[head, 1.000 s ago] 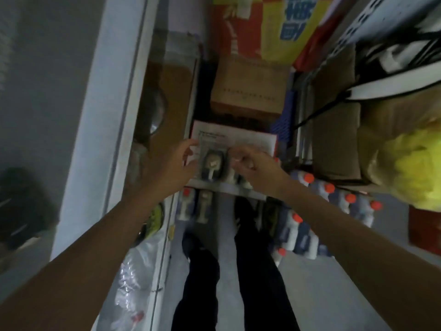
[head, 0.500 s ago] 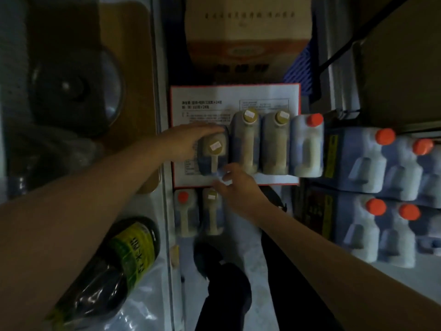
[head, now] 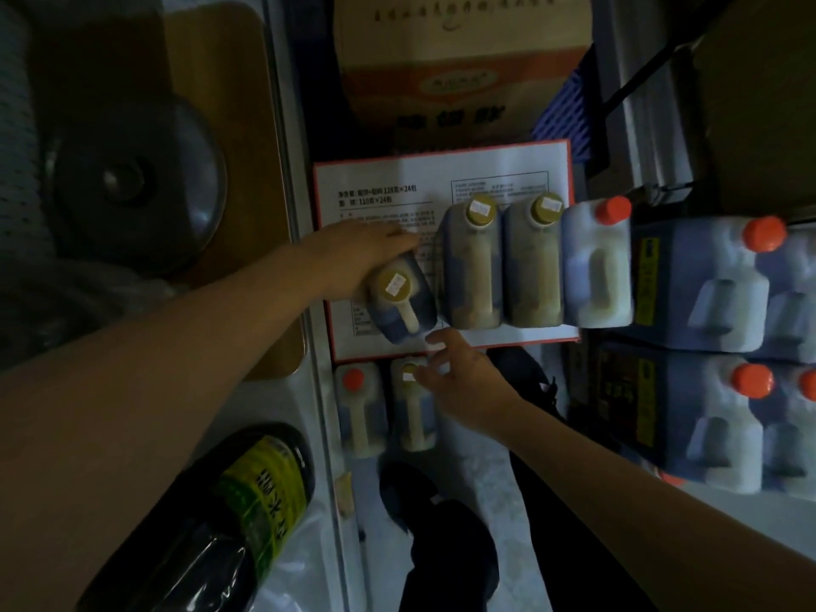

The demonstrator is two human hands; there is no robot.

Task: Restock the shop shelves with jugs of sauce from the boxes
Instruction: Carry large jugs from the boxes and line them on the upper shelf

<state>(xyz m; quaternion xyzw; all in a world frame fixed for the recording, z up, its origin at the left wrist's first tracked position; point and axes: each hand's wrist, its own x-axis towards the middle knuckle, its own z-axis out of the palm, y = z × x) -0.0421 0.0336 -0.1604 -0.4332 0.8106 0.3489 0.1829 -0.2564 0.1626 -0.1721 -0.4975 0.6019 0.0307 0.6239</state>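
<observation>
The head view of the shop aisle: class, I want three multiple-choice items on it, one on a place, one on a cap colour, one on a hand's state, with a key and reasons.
1. Where does the tilted yellow-capped sauce jug sit?
A. on the white red-edged printed carton
B. on the round wooden board
C. inside the brown cardboard box

2. What colour is the cap of the pale plastic jug at the right end of the row on that carton?
A. yellow
B. orange-red
C. green

3. What is the left hand doing?
A. hanging idle
B. gripping the dark bottle
C. holding the tilted jug from behind

Key: 1 A, the jug's base rests on the printed top. 2 B, its cap is orange-red beside two yellow ones. 3 C, the fingers curve over the jug's far side, while the right hand hovers open below.
</observation>
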